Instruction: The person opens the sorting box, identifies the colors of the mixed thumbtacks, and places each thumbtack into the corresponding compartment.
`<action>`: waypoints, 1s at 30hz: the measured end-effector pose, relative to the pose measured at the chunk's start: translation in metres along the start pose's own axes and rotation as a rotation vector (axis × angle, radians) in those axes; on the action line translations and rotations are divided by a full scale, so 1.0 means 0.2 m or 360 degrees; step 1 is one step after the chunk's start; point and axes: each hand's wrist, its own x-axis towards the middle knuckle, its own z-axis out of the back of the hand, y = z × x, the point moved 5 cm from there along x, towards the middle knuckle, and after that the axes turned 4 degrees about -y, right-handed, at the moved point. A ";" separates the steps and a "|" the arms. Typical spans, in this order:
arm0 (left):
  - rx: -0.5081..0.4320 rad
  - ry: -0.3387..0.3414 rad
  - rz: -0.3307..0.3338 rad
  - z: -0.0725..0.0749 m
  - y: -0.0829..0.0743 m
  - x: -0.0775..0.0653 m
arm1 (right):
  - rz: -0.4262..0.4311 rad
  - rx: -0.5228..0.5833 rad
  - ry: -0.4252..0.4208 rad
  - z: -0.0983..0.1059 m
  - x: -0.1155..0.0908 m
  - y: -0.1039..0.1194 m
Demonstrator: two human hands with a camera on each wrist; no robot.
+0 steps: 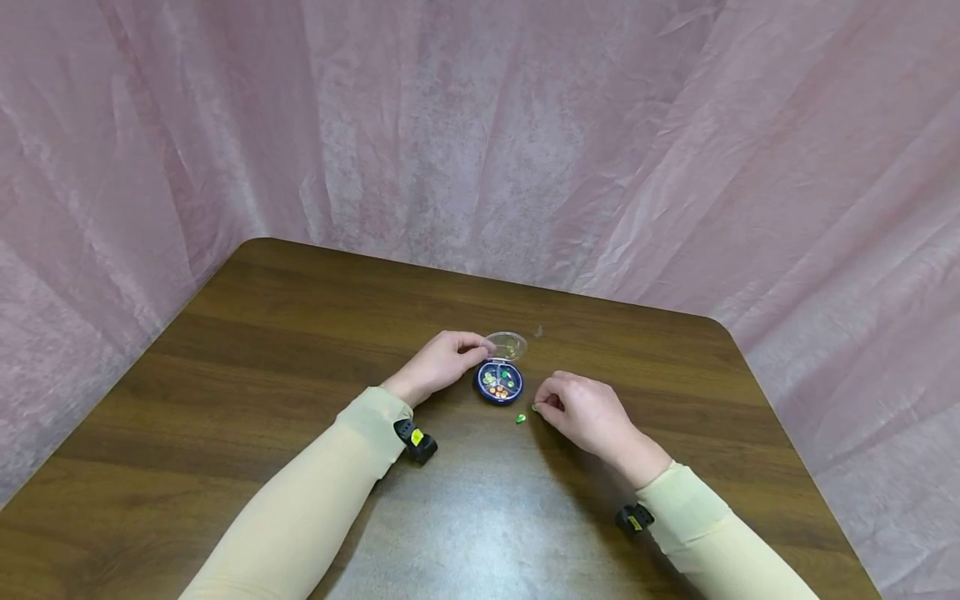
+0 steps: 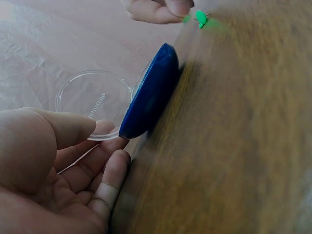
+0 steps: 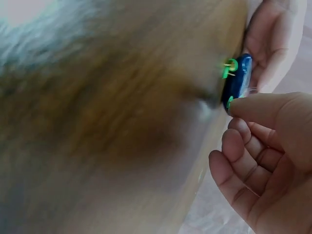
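A small round blue case (image 1: 498,402) stands on the table with its clear lid (image 1: 512,342) raised on the far side. Dividers split its inside, where several tiny green, yellowish and orange pieces lie. My left hand (image 1: 442,363) pinches the lid's edge between thumb and fingers; pale lettering shows on the lid in the left wrist view. Right of the case, my right hand (image 1: 588,410) pinches a tiny green piece (image 2: 186,19) between thumb and forefinger, mostly hidden by the fingertips. Another green piece (image 2: 201,18) with thin metal prongs lies on the table between that hand and the case.
The brown wooden table (image 1: 300,333) has rounded far corners. Pink curtains (image 1: 450,125) hang behind it and along both sides. A black camera (image 1: 415,441) is strapped at the left wrist and another (image 1: 634,519) at the right.
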 end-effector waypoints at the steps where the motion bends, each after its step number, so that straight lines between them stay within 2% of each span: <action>1: -0.0001 0.0000 0.0000 0.00 0.00 0.00 | -0.0034 0.0065 0.0017 0.01 0.00 0.00; 3: -0.0003 0.0003 -0.0005 0.00 -0.01 0.00 | -0.0132 0.0266 0.0078 0.03 0.01 0.00; 8: 0.0002 0.0005 -0.0011 0.01 -0.01 0.00 | -0.0363 0.0910 0.0230 0.07 0.01 0.04; 12: 0.0006 -0.0004 -0.0007 0.01 0.00 -0.01 | -0.0495 0.1493 0.0323 0.09 0.00 0.08; 15: 0.0000 -0.0004 -0.0001 0.00 -0.01 -0.01 | -0.0529 0.2011 0.0389 0.11 -0.01 0.13; 18: -0.0011 -0.0002 0.0019 0.00 0.00 -0.01 | -0.0409 0.2444 0.0483 0.14 -0.01 0.18; 21: -0.0031 0.0001 0.0030 0.00 -0.01 -0.01 | -0.0264 0.2715 0.0590 0.17 -0.01 0.22; 26: -0.0057 0.0008 0.0016 0.00 -0.01 -0.01 | -0.0075 0.2946 0.0689 0.22 -0.02 0.27; 30: -0.0064 0.0011 0.0004 0.00 -0.01 -0.01 | 0.0024 0.3024 0.0704 0.23 -0.03 0.28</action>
